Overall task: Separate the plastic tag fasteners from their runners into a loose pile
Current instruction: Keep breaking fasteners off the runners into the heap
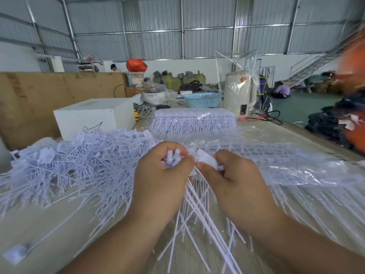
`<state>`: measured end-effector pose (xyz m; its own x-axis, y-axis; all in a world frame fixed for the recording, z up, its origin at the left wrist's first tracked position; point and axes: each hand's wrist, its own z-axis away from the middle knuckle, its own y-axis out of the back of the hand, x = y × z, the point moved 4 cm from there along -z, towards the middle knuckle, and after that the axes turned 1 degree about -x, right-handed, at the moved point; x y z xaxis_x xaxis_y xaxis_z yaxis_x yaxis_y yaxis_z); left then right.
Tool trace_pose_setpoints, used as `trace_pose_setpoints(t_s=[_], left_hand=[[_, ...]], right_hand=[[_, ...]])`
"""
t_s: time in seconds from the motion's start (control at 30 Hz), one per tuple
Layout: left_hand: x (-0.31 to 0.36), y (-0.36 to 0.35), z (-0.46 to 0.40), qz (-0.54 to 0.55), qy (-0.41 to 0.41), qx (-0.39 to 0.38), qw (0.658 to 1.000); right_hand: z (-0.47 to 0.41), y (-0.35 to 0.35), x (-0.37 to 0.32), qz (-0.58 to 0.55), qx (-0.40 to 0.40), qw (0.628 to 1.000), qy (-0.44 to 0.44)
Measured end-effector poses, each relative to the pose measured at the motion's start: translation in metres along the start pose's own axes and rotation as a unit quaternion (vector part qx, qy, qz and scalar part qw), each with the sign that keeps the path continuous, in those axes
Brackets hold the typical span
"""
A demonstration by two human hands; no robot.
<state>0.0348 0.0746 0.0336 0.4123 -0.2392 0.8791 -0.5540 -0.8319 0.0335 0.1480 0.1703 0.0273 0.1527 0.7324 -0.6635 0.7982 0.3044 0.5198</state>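
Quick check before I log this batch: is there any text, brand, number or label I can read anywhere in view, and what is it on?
No text can be read in this view.
White box: a black scribble on its front face, not legible as letters.
White appliance under clear plastic: a small orange sticker, too blurred to read.
Tag fasteners in the left hand and right hand: no print visible.

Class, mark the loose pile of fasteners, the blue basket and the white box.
loose pile of fasteners (79, 163), head view, middle of the heap.
blue basket (203, 100), head view, its front wall.
white box (92, 119), head view, its front face.
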Motion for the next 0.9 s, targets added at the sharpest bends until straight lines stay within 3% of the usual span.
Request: trace_pose_setpoints(t_s=[0.17, 0.37, 0.53, 0.6, 0.77, 0.9], left_hand=[[-0.015, 0.049, -0.039, 0.039, 0.1, 0.097, 0.99], [0.004, 0.033, -0.031, 0.03, 0.012, -0.166, 0.986], [0.004, 0.02, -0.014, -0.005, 0.026, -0.371, 0.928], [0.003, 0.016, -0.009, -0.001, 0.037, -0.408, 0.912], [0.001, 0.012, -0.008, 0.013, 0.049, -0.408, 0.911], [0.004, 0.01, -0.003, 0.007, 0.04, -0.479, 0.877]], right_hand=[[0.001, 0.017, 0.003, -0.021, 0.02, 1.0, 0.005], [0.004, 0.006, -0.001, -0.071, -0.168, 0.981, 0.068], [0.001, 0.014, 0.0, -0.106, -0.196, 0.972, 0.074], [0.001, 0.015, 0.001, -0.103, -0.222, 0.967, 0.072], [0.003, 0.017, 0.0, -0.093, -0.264, 0.955, 0.098], [0.002, 0.018, 0.001, -0.089, -0.266, 0.955, 0.092]])
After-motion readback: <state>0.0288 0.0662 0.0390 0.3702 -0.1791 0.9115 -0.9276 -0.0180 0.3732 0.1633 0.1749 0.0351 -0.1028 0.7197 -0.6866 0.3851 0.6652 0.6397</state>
